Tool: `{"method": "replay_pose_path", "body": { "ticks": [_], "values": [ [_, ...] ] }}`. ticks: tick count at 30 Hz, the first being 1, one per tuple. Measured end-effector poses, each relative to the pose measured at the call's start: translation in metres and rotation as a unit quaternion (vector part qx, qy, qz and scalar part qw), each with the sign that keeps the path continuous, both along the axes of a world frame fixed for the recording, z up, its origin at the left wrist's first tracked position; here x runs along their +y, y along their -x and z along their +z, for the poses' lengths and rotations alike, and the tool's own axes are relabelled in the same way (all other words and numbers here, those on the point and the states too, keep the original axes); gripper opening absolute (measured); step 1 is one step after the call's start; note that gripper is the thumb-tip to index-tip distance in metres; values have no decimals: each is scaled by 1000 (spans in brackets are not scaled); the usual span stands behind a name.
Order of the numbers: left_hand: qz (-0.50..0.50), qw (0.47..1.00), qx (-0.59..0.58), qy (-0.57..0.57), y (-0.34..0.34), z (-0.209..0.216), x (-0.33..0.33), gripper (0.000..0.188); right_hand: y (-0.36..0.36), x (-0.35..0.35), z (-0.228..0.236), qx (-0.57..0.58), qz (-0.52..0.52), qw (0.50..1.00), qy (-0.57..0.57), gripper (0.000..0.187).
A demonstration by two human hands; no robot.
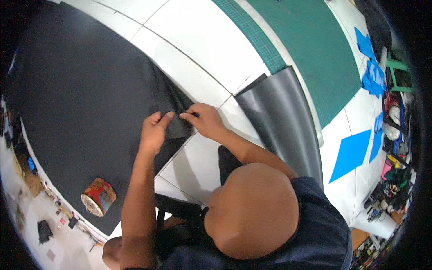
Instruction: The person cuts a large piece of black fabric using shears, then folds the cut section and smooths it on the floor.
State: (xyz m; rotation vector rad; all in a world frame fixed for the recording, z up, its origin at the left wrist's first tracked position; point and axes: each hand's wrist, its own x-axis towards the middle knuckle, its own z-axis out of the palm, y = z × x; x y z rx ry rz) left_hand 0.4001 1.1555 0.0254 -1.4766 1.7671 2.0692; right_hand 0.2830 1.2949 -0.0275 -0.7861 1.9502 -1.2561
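A large black sheet [90, 90] lies spread over the left side, with creases running to its right edge near my hands. My left hand [154, 130] is closed on the sheet beside that edge, thumb against the fingers. Just right of it, my right hand [204, 119] pinches the sheet at its edge between thumb and fingers. The fingertips of both hands are close together; anything small between them cannot be made out. A worn red tin can [103, 195] with a pale, crusted end rests on the sheet, left of my left forearm.
A glossy black piece [283, 112] lies curved on white tiles [193, 54] to the right. Green mats [310, 49] lie beyond it. Blue pieces [351, 155] and mixed clutter [391, 189] line the far right. Bare skin and dark blue cloth fill the lower middle, hiding part of my right arm.
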Motion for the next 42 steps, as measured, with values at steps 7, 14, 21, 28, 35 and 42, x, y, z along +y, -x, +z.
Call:
{"method": "replay_pose_path", "body": {
  "ticks": [7, 14, 21, 28, 35, 42],
  "values": [
    [18, 1000, 17, 2, -11, -17, -6, 23, -2, 4, -4, -49, -58, 997, 4, 26],
    [-17, 1000, 11, 10, -3, 0, -2, 18, -4, -5, 19, 64, 33, 997, -10, 47],
    [-16, 1000, 19, -12, -8, -5, -1, 17, -3, -3, 9, 52, 36, 998, -30, 30],
    [31, 999, 38, -10, -2, 3, 5, 16, -5, 0, 14, -77, -81, 993, 30, 27],
    [11, 1000, 20, -20, -2, 6, 3, 16, -6, -4, 23, 87, 54, 993, -61, 40],
    [16, 999, 25, -20, -1, -3, 6, 19, -5, 2, 6, 54, 31, 997, -38, 31]
  ]
}}
